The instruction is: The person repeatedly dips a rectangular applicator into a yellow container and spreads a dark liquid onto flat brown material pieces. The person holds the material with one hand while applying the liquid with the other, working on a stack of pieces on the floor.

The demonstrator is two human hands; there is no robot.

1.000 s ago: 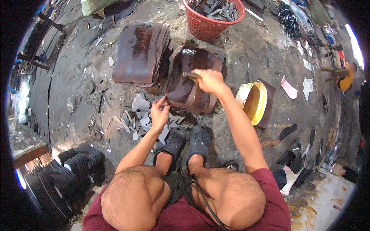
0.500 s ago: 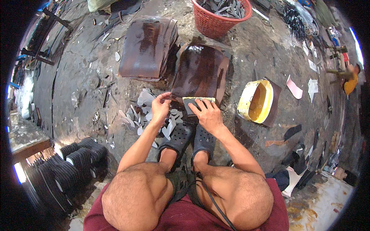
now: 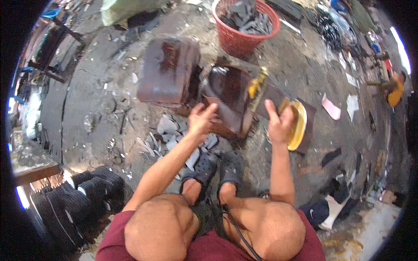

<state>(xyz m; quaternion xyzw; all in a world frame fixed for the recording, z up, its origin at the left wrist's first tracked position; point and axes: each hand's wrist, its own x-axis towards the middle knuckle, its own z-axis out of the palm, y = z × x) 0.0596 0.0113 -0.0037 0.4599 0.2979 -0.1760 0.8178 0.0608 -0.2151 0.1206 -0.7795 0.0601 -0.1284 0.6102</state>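
Note:
My right hand [image 3: 281, 124] grips a flat, dark spreader board [image 3: 272, 98], its far edge coated with yellow glue. It is raised beside the oval yellow-rimmed glue tub [image 3: 297, 130], which my fingers partly cover. Over at the near left corner of the wet, glossy brown sheet [image 3: 228, 89], the fingers of my left hand [image 3: 203, 120] close on its edge, somewhat blurred. That sheet tops a small pile, and its near part looks bent up. A second stack of brown sheets [image 3: 167, 71] lies to the left.
Grey cut-out pieces [image 3: 167, 126] are heaped before my dark clogs [image 3: 201, 167]. A red basket [image 3: 244, 39] of grey scraps stands at the far side. Black soles [image 3: 93, 185] are lined up at left. Pink [image 3: 331, 108] and white scraps lie at right.
My right hand has swung right and up with the spreader, off the sheet's near edge toward the tub. My left hand has shifted right, at the sheet's corner. The view has tilted slightly.

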